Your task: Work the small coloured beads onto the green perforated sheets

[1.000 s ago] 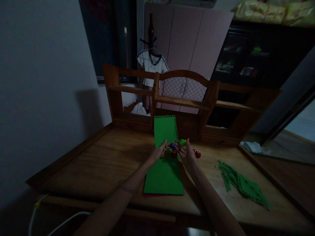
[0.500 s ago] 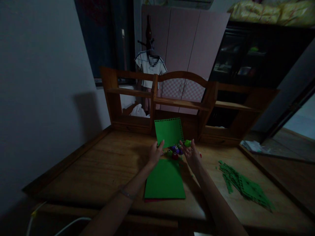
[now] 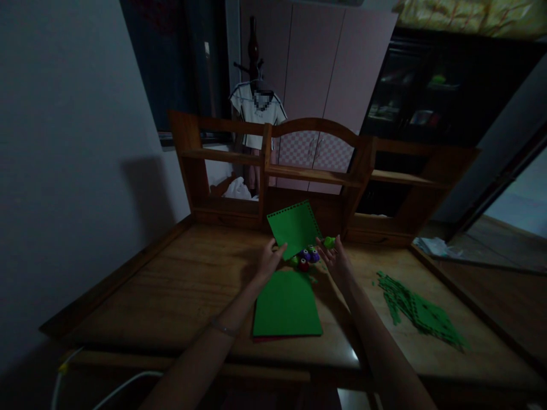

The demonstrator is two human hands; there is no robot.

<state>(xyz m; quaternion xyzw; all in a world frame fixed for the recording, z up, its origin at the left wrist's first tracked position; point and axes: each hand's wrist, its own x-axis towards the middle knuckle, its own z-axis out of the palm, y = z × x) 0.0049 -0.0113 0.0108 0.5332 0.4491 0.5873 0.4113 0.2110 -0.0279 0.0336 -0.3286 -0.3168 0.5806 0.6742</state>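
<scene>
My left hand (image 3: 270, 259) pinches the lower left corner of a green paper sheet (image 3: 294, 228). This sheet is raised and tilted, with rows of small holes along its top and right edges. My right hand (image 3: 335, 259) grips a small light-green craft punch (image 3: 329, 242) at the sheet's lower right; whether its jaw is on the paper I cannot make out. Below the sheet lie several small punches, among them a red one (image 3: 303, 264) and a purple one (image 3: 315, 255), each with a white round spot. Nearer me rests a stack of green sheets (image 3: 287, 310), with a red edge underneath.
On the right of the wooden table (image 3: 171, 296) lies a pile of punched green sheets and strips (image 3: 421, 313). A wooden shelf unit (image 3: 314, 173) stands along the back edge. Small green scraps are scattered near the punches. A white cable (image 3: 128, 382) hangs at the front left.
The held sheet has turned counterclockwise, its right top corner now higher. The light-green punch and my right hand have shifted slightly up and right. The whole view has moved a little.
</scene>
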